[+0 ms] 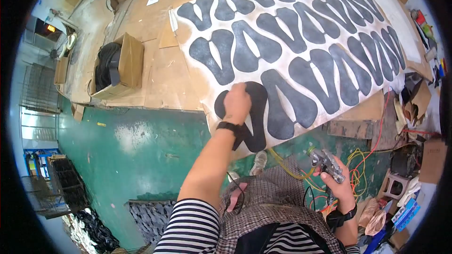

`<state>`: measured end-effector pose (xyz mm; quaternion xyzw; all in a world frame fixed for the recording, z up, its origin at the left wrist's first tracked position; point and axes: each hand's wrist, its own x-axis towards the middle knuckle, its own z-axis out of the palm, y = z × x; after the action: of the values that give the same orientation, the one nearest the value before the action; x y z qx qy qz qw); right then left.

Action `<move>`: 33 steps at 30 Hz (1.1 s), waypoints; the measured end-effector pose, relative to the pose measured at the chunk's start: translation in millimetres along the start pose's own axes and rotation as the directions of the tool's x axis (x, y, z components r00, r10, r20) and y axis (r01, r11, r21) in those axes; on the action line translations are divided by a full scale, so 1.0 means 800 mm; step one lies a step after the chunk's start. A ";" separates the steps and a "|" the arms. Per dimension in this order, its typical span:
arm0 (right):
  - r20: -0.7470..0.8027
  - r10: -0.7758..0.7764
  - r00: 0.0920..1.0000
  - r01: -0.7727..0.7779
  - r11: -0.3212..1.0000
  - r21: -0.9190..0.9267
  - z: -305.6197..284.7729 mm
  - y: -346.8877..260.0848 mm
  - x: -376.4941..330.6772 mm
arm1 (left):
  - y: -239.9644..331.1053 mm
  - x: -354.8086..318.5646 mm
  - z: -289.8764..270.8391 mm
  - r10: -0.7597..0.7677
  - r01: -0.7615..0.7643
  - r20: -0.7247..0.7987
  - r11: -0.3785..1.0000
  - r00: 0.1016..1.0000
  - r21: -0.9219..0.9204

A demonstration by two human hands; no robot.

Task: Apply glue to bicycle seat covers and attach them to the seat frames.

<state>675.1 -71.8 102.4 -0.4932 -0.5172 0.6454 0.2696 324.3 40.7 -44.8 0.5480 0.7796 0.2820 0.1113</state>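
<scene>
My left hand (238, 101) is closed at the upper part of a matte black V-shaped piece (258, 101), whose two rounded lobes look like a pair of joined soles. The piece lies at the near left corner of a white-coated sheet (207, 89), with its narrow part by the edge. Beside it, several similar V-shaped pieces (280, 108) lie in rows, greyer and shinier. Lower right, away from the sheet, my right hand (336, 181) is wrapped round a metal spray gun (327, 164). A yellowish hose (287, 173) runs near the gun.
A cardboard box (129, 68) with dark pieces stands on the cardboard-covered table (155, 84) at left. Orange and yellow hoses (360, 164) tangle on the floor at right. Dark pieces lie on a rack (150, 216) at lower left. A plastic stool (394, 186) stands at right.
</scene>
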 end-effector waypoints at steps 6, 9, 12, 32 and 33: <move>-0.021 0.030 0.999 -0.030 0.999 -0.038 0.004 -0.013 -0.016 | -0.075 -0.053 -0.049 0.080 -0.076 -0.019 0.985 0.997 0.156; 0.020 -0.075 0.997 0.075 0.997 -0.032 0.010 -0.015 -0.022 | -0.092 -0.073 -0.055 0.067 -0.063 -0.016 0.980 0.998 0.188; 0.044 -0.064 0.997 0.065 0.997 -0.030 0.017 -0.019 -0.031 | -0.090 -0.081 -0.060 0.055 -0.059 0.029 0.979 0.998 0.197; -0.166 -0.177 0.970 0.173 0.984 -0.043 0.065 -0.069 -0.110 | -0.018 -0.205 -0.027 0.234 -0.305 0.303 0.928 0.924 0.215; -0.139 -0.181 0.974 0.171 0.982 -0.080 0.059 -0.070 -0.118 | -0.017 -0.205 -0.027 0.227 -0.304 0.317 0.928 0.921 0.217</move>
<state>657.8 -153.6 187.3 -0.5002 -0.5593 0.5633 0.3461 364.2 -120.2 -57.0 0.6942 0.7033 0.1066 0.1098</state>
